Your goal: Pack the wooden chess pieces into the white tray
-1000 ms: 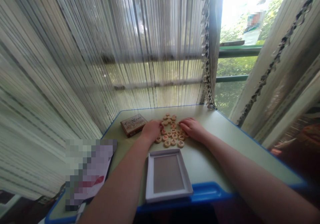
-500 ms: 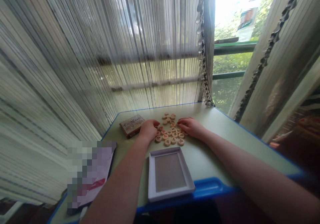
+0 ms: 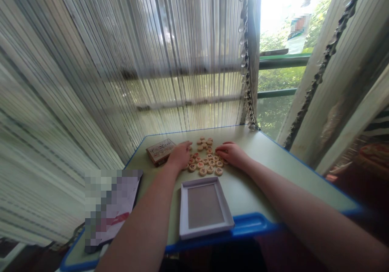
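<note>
Hands (image 3: 180,154) and forearms (image 3: 146,207) are bare; clothing (image 3: 238,256) seems dark.

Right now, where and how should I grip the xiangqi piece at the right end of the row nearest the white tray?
Probably pinch the xiangqi piece by its round rim, bringing the right hand in from the near right. It lies flat, near edge exposed; other xiangqi pieces lie behind and left of it, with tabletop on its near and right sides.
</note>
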A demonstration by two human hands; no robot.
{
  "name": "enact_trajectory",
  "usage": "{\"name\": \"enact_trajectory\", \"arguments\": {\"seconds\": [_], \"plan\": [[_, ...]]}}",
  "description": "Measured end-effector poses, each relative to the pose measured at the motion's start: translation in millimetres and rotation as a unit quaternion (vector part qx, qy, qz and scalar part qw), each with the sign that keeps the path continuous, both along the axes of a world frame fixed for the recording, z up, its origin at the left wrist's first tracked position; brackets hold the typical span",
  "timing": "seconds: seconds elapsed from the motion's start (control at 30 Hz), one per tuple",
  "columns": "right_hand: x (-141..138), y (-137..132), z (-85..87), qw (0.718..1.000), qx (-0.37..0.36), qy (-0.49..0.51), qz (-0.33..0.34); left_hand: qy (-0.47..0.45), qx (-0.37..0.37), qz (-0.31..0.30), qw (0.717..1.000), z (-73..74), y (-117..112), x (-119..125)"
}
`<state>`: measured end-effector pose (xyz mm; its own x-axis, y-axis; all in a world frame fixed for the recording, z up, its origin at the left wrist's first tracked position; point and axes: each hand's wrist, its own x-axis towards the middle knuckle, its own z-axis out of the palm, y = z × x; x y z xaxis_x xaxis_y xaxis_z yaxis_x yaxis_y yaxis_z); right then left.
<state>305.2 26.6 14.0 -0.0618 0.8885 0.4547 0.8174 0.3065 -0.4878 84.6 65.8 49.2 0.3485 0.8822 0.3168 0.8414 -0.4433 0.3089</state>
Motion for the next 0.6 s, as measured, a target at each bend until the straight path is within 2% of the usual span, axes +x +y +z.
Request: {"name": "enact_trajectory", "arguments": {"seconds": [0.07,0.13,0.4,0.47,0.6], "plan": [[-0.7,-0.5,0.7,1.000,-0.004,-0.013,0.011,0.072,-0.014,-0.021,0.997,-0.5,-3.9,4.0],[-2.1,-1.1,2.0,1.000,-0.007,-0.016,0.011,0.098,-0.015,0.000,0.995,0.3,-7.8,7.3],[-5.8,0.4,4.0,0.999,0.027,0.012,-0.017,0.070,0.007,0.038,0.997,6.7,-15.9,9.4],[-4.5,1.6,3.6,0.999,0.050,-0.004,-0.003,0.067,0.019,0.022,0.997,4.4,-15.1,10.9],[-2.0,3.7,2.1,0.998,0.061,0.009,0.025,0.048,0.010,-0.068,0.996,-3.7,-8.5,15.5]]}}
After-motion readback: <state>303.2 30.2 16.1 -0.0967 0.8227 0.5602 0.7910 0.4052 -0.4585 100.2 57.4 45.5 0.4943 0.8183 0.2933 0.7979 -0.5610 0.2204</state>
